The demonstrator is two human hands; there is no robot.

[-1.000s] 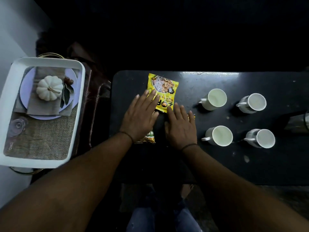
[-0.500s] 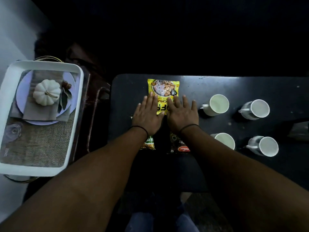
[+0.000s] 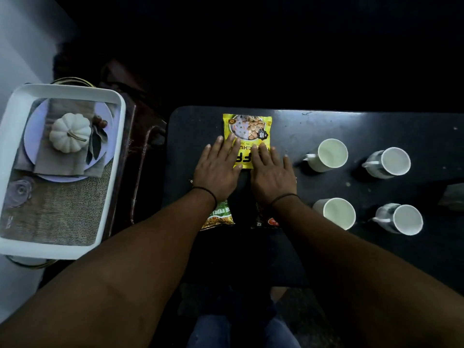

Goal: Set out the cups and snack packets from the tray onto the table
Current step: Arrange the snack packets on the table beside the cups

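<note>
On the black desk (image 3: 326,126), both hands are laid flat side by side with the fingers straight, so neither grip is holding anything. Left hand (image 3: 218,169) and right hand (image 3: 272,175) both rest their fingertips on the lower half of the yellow snack packet (image 3: 247,129), which lies flat near the desk's far edge at about 12 o'clock from the hands.

Two more packets poke out from under the wrists at 6 o'clock: a green packet (image 3: 219,217) under the left wrist, and a dark packet (image 3: 268,221) with a bit of red on it under the right one. You can't see much of that one tbh.

Over at 3 o'clock from the hands, four white cups sit upright in a two by two block, all looking empty: far-left cup (image 3: 329,155), far-right cup (image 3: 391,163), near-left cup (image 3: 336,213), near-right cup (image 3: 403,219). The near-left one is partly hidden behind the right forearm.

Way off at 9 o'clock, apart from the desk, sits the white tray (image 3: 15,114). It has a printed liner showing a small white pumpkin on a plate over burlap.
</note>
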